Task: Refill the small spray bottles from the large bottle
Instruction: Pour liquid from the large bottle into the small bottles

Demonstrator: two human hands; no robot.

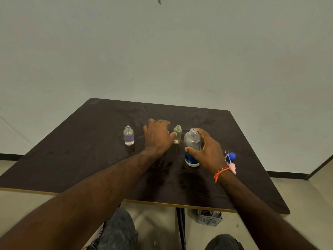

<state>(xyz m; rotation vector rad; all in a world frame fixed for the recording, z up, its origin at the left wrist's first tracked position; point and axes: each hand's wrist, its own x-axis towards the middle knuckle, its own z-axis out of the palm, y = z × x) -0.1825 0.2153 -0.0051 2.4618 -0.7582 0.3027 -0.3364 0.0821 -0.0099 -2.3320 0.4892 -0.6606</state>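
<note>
A: Since your right hand (207, 152) is already wrapped round the big bottle (192, 147), cap off, standing on the table (90, 159), lift it straight before you tip.

B: And the left hand (157, 136)?

A: It reaches over a middle small bottle that it mostly hides; can't tell if the fingers actually hold anything. Get a firm grip low on that bottle first.

B: Where are the others?

A: Purple-banded bottle (128, 135) stands apart to the left, yellowish bottle (177, 134) sits between the hands, both uncapped. Spray tops (230, 161) lie by your right wrist.

B: Risk?

A: Narrow necks. Pour slowly, mouth close over mouth, and watch that yellowish one: probably easy to knock.
</note>
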